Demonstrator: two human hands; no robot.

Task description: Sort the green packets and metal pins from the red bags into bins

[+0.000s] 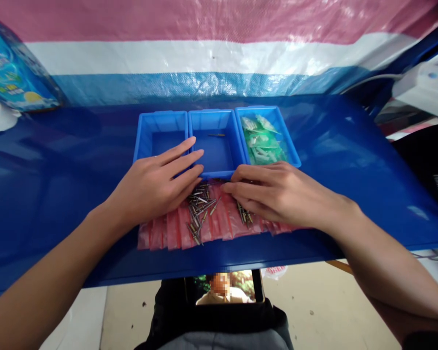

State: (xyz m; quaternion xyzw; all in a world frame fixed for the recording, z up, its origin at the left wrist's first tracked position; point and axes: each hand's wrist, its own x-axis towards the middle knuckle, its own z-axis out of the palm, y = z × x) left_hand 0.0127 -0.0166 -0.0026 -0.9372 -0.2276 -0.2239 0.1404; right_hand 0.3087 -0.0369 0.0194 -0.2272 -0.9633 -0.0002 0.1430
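Observation:
My left hand [156, 182] is stretched out with its fingers apart. It lies over the left end of a row of pink plastic bags [173, 228] and the near edges of the left blue bin [163, 117] and the middle blue bin [219, 173]. My right hand [266, 192] is closed over the right part of the bags, fingers bent together; anything between them is hidden. Loose metal pieces that look like blind rivets [200, 206] are piled on the bags between my hands. More rivets [244, 214] show beneath my right fingers.
One rivet [216, 135] lies in the middle bin. The right blue bin [294, 150] holds green and clear packets [264, 141]. All stand on a blue table [336, 160]. A blue detergent bag [18, 73] is at back left, a white device [423, 90] at right, a phone [224, 288] below.

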